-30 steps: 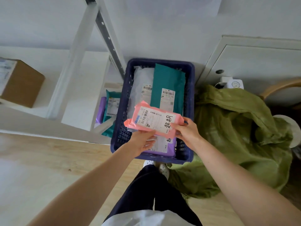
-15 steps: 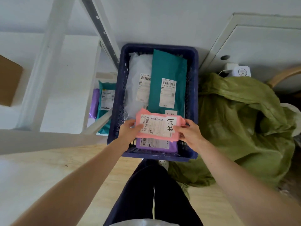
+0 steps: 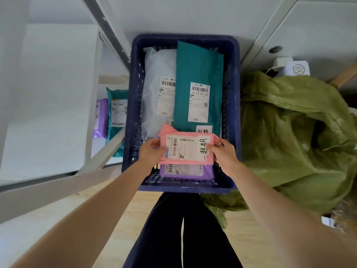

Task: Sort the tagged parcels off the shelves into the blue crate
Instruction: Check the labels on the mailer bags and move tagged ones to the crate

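1. From my remote seat, the biggest thing in view is the white shelf unit (image 3: 48,93), which fills the left side, with a grey upright running diagonally past it.
2. A crumpled green sack (image 3: 299,142) lies on the floor just to the right of the crate.
3. The blue crate (image 3: 133,117) stands on the floor between shelf and sack, directly ahead of the person's legs.
4. Inside it, a teal parcel (image 3: 199,64) lies lengthwise on the right, label up.
5. A white parcel (image 3: 156,64) lies beside it on the left, partly under the teal one's edge.
6. The pink parcel (image 3: 185,149) sits across the near end of the crate, over the lower ends of both. I cannot tell whether it rests on the parcels below or hangs just above them.
7. A purple parcel (image 3: 185,173) shows beneath the pink one, against the near wall.
8. The left hand (image 3: 150,151) grips the pink parcel's left edge, fingers (image 3: 155,145) curled over it.
9. The right hand (image 3: 224,153) pinches the right edge, its fingers (image 3: 213,147) on the label.
10. On a lower shelf, a small teal packet (image 3: 117,105) and a purple packet (image 3: 101,117) lie side by side.
11. A handwritten white tag (image 3: 203,146) is stuck on the pink parcel's right end.
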Motion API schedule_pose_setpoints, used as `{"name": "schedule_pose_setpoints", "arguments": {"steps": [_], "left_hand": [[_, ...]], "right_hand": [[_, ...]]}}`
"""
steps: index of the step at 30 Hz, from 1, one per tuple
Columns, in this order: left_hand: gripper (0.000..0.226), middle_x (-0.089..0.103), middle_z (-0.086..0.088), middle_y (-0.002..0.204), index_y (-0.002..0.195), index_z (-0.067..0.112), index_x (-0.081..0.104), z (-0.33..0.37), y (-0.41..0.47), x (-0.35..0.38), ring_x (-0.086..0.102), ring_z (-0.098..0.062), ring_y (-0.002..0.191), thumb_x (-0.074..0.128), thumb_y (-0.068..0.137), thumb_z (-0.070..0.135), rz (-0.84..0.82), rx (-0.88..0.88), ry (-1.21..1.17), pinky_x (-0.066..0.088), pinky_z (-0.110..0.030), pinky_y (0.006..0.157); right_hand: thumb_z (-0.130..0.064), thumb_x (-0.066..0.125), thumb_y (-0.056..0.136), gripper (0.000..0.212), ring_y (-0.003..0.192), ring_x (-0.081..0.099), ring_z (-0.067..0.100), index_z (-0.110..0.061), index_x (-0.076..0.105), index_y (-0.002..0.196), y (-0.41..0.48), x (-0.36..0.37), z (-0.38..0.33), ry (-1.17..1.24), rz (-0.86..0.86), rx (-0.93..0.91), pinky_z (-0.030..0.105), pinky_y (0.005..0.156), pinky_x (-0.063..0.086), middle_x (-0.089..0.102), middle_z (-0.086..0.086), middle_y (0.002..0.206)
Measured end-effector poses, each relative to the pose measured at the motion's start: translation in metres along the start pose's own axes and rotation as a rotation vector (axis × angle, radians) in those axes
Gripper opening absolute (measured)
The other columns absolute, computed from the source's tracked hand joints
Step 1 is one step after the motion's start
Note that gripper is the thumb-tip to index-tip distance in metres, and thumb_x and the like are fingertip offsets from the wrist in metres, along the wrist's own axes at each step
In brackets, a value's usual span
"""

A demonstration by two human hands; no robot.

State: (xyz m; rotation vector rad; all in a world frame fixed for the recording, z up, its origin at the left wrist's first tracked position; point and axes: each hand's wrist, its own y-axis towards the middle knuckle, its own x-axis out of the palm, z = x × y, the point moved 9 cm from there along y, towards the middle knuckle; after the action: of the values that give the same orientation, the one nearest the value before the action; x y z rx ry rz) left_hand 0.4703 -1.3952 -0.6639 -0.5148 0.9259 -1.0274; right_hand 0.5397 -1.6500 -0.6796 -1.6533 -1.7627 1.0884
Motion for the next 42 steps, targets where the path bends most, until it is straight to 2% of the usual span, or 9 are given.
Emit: {"name": "schedule_pose_setpoints", "arguments": {"steps": [4,8,11,20,25,30,32,35,42], "left_hand": [[0.036,0.061,-0.010,0.125,0.121,0.002,0.054,0.003,0.004,0.005,0.061,-0.025,0.111,0.063,0.086,-0.001,-0.003,-0.008,0.008,0.055,-0.035,0.087],[0.037,0.062,-0.010,0.125,0.123,0.004,0.053,0.006,0.010,0.008,0.062,-0.025,0.109,0.063,0.087,0.001,-0.010,-0.018,0.015,0.056,-0.035,0.083],[0.035,0.064,-0.010,0.122,0.119,0.005,0.055,0.005,0.017,0.010,0.064,-0.024,0.104,0.064,0.086,0.000,-0.009,-0.039,0.017,0.057,-0.039,0.084],[0.036,0.063,-0.008,0.122,0.121,0.008,0.054,0.011,0.012,0.009,0.062,-0.018,0.097,0.064,0.087,0.002,-0.038,-0.026,0.040,0.056,-0.027,0.069],[0.042,0.063,-0.006,0.124,0.123,0.009,0.054,0.015,0.003,0.006,0.062,-0.023,0.110,0.068,0.083,0.004,-0.050,-0.021,0.097,0.056,-0.040,0.085],[0.047,0.060,-0.007,0.127,0.126,0.008,0.052,0.020,-0.004,0.006,0.060,-0.022,0.113,0.069,0.082,0.004,-0.042,0.012,0.132,0.055,-0.037,0.087],[0.048,0.059,-0.006,0.129,0.126,0.010,0.052,0.023,-0.007,0.003,0.059,-0.021,0.113,0.070,0.082,0.004,-0.035,0.018,0.141,0.055,-0.032,0.081],[0.045,0.058,-0.006,0.129,0.125,0.011,0.052,0.029,-0.014,0.000,0.057,-0.020,0.114,0.069,0.083,0.005,-0.024,0.039,0.149,0.050,-0.021,0.063],[0.044,0.058,-0.007,0.127,0.127,0.012,0.050,0.048,-0.030,-0.010,0.058,-0.020,0.106,0.065,0.086,0.007,-0.018,0.099,0.166,0.051,-0.031,0.079]], "right_hand": [[-0.002,0.063,0.088,0.035,0.099,0.066,0.022,-0.006,0.053,0.122,0.007,0.000,-0.002,-0.026,0.040,-0.028,0.030,0.072,0.055,0.065,0.012,0.119],[-0.003,0.065,0.087,0.039,0.103,0.066,0.026,-0.005,0.051,0.124,0.015,0.002,0.001,-0.029,0.062,0.005,0.034,0.077,0.056,0.065,0.014,0.120],[-0.004,0.067,0.086,0.046,0.103,0.066,0.026,-0.005,0.048,0.129,0.019,0.001,0.000,-0.059,0.075,0.011,0.033,0.074,0.056,0.064,0.013,0.121],[-0.004,0.066,0.086,0.048,0.104,0.066,0.027,-0.008,0.046,0.129,0.015,0.000,-0.006,-0.123,0.099,0.008,0.031,0.069,0.054,0.064,0.012,0.121],[-0.004,0.070,0.083,0.060,0.105,0.066,0.028,-0.008,0.042,0.136,0.006,-0.001,-0.012,-0.129,0.085,-0.008,0.043,0.084,0.057,0.063,0.013,0.125],[-0.003,0.070,0.083,0.064,0.108,0.064,0.027,-0.009,0.038,0.138,-0.003,0.000,-0.015,-0.123,0.069,-0.011,0.042,0.084,0.055,0.061,0.012,0.127],[-0.003,0.069,0.084,0.062,0.110,0.063,0.028,-0.008,0.038,0.138,-0.008,-0.002,-0.017,-0.134,0.067,-0.022,0.040,0.084,0.055,0.060,0.013,0.129],[-0.002,0.067,0.085,0.059,0.113,0.062,0.028,-0.008,0.038,0.136,-0.017,-0.005,-0.022,-0.154,0.067,-0.036,0.039,0.084,0.054,0.058,0.013,0.131],[-0.003,0.068,0.085,0.066,0.114,0.060,0.028,-0.006,0.035,0.142,-0.039,-0.010,-0.040,-0.190,0.065,-0.082,0.036,0.082,0.054,0.054,0.014,0.136]]}}
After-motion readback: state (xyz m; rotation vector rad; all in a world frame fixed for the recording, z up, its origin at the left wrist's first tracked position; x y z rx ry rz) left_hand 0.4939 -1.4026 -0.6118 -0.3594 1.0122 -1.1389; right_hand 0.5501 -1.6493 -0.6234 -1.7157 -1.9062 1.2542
